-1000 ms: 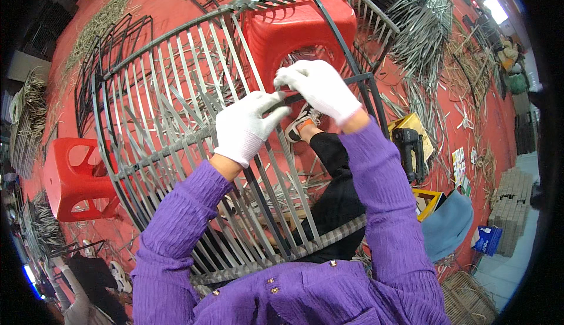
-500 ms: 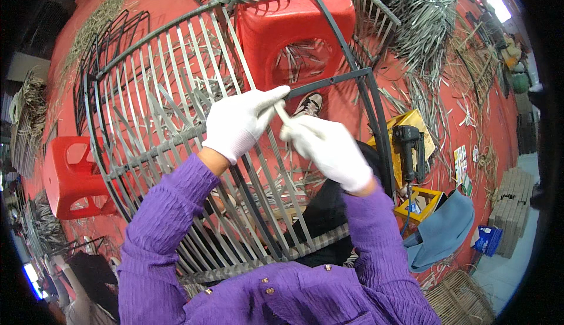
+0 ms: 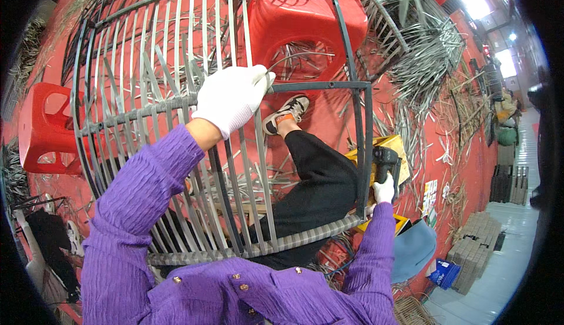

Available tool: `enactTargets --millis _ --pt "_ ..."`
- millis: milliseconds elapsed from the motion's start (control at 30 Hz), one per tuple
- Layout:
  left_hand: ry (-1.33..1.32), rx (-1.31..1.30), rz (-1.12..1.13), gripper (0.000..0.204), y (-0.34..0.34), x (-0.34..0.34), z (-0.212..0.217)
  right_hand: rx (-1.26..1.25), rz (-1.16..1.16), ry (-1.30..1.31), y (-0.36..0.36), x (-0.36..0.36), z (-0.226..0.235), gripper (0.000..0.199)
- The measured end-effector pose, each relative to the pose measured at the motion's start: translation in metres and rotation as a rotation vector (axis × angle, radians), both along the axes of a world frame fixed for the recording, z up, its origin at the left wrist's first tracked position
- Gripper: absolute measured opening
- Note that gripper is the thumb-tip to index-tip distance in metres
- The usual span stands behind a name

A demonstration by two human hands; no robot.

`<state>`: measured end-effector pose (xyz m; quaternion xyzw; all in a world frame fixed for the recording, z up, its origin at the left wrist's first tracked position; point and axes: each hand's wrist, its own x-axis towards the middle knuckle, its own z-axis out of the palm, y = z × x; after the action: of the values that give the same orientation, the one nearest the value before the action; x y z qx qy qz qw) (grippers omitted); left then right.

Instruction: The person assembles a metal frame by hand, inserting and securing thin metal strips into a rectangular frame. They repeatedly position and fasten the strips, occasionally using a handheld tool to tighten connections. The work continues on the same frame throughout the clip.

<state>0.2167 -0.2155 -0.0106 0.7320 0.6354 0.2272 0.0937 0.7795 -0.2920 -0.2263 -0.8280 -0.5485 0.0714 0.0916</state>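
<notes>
A dark metal frame, strung with grey flat strips, stands across my lap. My left hand, in a white glove, is closed at the frame's middle bar, thumb and fingers pinching a grey strip there. A thin end of that strip arcs away to the right from the fingertips. Off to the right, outside the frame, my right hand, also gloved, is wrapped round the handle of a black staple gun by a yellow box. The frame's lower bar is wrapped in woven strips.
A red stool stands beyond the frame, another red stool at the left. Cut grey strips lie heaped at the far right. A blue cloth hangs near my right forearm. Further dark frames stand at the far left.
My right hand has left the strip beside my left hand and moved right and down onto the staple gun. My left hand stays at the middle bar. The view has shifted.
</notes>
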Motion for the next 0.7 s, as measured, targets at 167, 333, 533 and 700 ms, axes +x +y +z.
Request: enactTargets --millis 167,333,533,700 --pt "0.003 -0.01 0.005 0.033 0.0 0.0 -0.002 -0.184 -0.145 0.643 0.022 -0.031 0.149 0.018" --pt "-0.055 0.029 -0.003 0.036 0.001 0.0 -0.005 -0.056 0.148 1.092 -0.002 -0.149 0.307 0.013" --pt "-0.001 0.027 -0.012 0.039 -0.001 -0.001 -0.005 -0.323 0.453 1.028 0.04 -0.296 0.334 0.01" --pt "0.023 0.037 0.0 0.027 -0.001 0.0 -0.006 -0.363 0.495 0.777 0.061 -0.347 0.338 0.012"
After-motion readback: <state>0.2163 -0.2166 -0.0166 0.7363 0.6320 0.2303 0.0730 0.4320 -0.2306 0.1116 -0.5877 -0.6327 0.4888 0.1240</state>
